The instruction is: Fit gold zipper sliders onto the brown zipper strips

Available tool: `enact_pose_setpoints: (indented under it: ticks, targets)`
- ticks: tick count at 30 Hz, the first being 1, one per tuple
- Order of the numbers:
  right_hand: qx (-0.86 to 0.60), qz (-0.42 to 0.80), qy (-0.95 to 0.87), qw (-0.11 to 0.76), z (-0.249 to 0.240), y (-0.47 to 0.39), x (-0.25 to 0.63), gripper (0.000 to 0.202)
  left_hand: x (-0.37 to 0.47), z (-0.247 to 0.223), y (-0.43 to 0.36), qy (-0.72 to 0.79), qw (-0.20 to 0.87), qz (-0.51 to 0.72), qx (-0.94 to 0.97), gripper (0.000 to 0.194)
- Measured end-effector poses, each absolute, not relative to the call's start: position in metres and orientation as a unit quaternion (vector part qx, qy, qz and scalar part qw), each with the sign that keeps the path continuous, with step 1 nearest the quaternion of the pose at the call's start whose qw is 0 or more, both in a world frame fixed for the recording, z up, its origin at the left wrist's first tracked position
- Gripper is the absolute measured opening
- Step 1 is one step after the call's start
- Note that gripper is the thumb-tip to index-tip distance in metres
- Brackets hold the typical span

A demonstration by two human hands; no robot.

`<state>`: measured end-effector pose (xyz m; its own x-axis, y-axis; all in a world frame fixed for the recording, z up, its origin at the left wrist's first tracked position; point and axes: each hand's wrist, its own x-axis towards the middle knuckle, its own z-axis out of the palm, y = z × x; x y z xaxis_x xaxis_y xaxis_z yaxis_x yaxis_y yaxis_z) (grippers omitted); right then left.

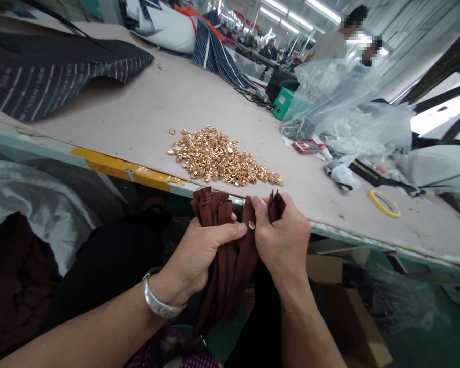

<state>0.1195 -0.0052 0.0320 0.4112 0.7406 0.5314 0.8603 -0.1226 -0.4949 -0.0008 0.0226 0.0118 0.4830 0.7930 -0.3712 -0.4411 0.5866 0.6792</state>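
Observation:
A bundle of brown zippers (213, 207) is gripped in my left hand (199, 248), their cut ends sticking up above the thumb and their lengths hanging below. My right hand (283, 243) is closed, pinching the top of one brown zipper tape (248, 212), with more brown ends poking up between its fingers. Between the two thumbs, a small gold zipper slider (251, 225) sits against that tape. Just beyond both hands, a heap of gold zipper sliders (218, 158) lies on the table (138, 122).
Striped dark fabric (61, 87) lies at the left. A green box (283, 104) with cables, clear plastic bags (341, 112), a red packet (306, 146) and a yellow tape roll (384, 204) are to the right. A cardboard box (356, 322) stands below; a person (329, 43) is farther back.

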Motion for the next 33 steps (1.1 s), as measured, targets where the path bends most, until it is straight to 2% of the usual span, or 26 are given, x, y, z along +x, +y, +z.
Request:
enact_pose_setpoints:
  ticks: [3, 9, 13, 16, 19, 22, 26, 33]
  targets:
    - [-0.749, -0.092, -0.537, 0.379, 0.041, 0.009, 0.124, 0.017, -0.001, 0.011, 0.023, 0.351, 0.804, 0.381, 0.291, 0.016]
    - [-0.671, 0.209, -0.558, 0.442, 0.047, 0.0, 0.127, 0.02, -0.006, 0.009, 0.024, 0.318, 0.791, 0.371, 0.368, 0.013]
    - [-0.597, 0.343, -0.563, 0.458, 0.049, -0.016, 0.124, 0.026, -0.011, 0.011, 0.02, 0.301, 0.766, 0.358, 0.44, 0.012]
    - [-0.567, 0.409, -0.561, 0.443, 0.049, -0.029, 0.132, 0.029, -0.014, 0.011, 0.014, 0.258, 0.787, 0.319, 0.461, 0.011]
    - [-0.596, 0.391, -0.531, 0.459, 0.049, -0.036, 0.153, 0.032, -0.016, 0.009, 0.011, 0.279, 0.813, 0.268, 0.434, 0.011]
    - [-0.669, 0.303, -0.499, 0.46, 0.051, -0.029, 0.174, 0.033, -0.016, 0.007, 0.011, 0.325, 0.829, 0.263, 0.372, 0.016]
    - [-0.763, 0.098, -0.539, 0.344, 0.059, 0.001, 0.176, 0.024, -0.015, 0.008, 0.013, 0.344, 0.823, 0.28, 0.356, 0.019]
    - [-0.77, -0.012, -0.596, 0.226, 0.058, 0.042, 0.15, 0.019, -0.015, 0.01, 0.015, 0.351, 0.824, 0.283, 0.343, 0.019]
